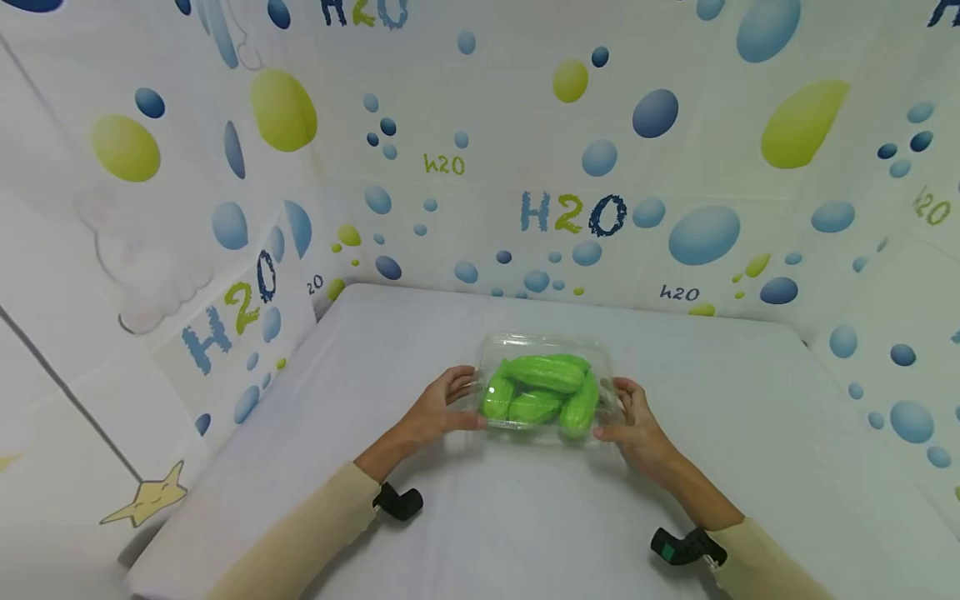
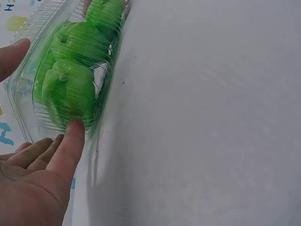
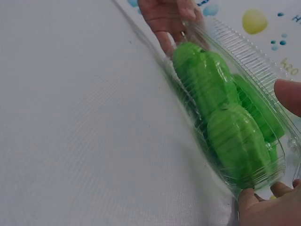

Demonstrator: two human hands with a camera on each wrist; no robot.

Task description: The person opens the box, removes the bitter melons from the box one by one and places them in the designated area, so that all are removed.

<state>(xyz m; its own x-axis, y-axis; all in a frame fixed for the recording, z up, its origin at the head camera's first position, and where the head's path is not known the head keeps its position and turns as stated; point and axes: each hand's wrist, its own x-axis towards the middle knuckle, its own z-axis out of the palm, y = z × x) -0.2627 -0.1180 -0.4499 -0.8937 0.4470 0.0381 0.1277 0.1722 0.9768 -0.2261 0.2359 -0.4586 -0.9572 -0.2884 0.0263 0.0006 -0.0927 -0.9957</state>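
Observation:
A clear plastic clamshell box (image 1: 545, 343) lies on the white table, with several green ridged vegetables (image 1: 542, 392) inside. My left hand (image 1: 468, 400) grips its left end. In the left wrist view the thumb (image 2: 71, 139) presses the near side of the box (image 2: 23, 101) and a fingertip (image 2: 14, 54) sits by the lid. My right hand (image 1: 611, 410) grips the right end. In the right wrist view a fingertip (image 3: 289, 94) rests by the ribbed lid (image 3: 244, 52) and the thumb (image 3: 249, 202) is at the near corner, with the vegetables (image 3: 221, 108) between.
The table (image 1: 750, 433) is covered in white cloth. Curtain walls (image 1: 570, 183) printed with blue and green bubbles and "H2O" stand close on the left, back and right. Black wrist mounts (image 1: 397, 502) sit on both sleeves.

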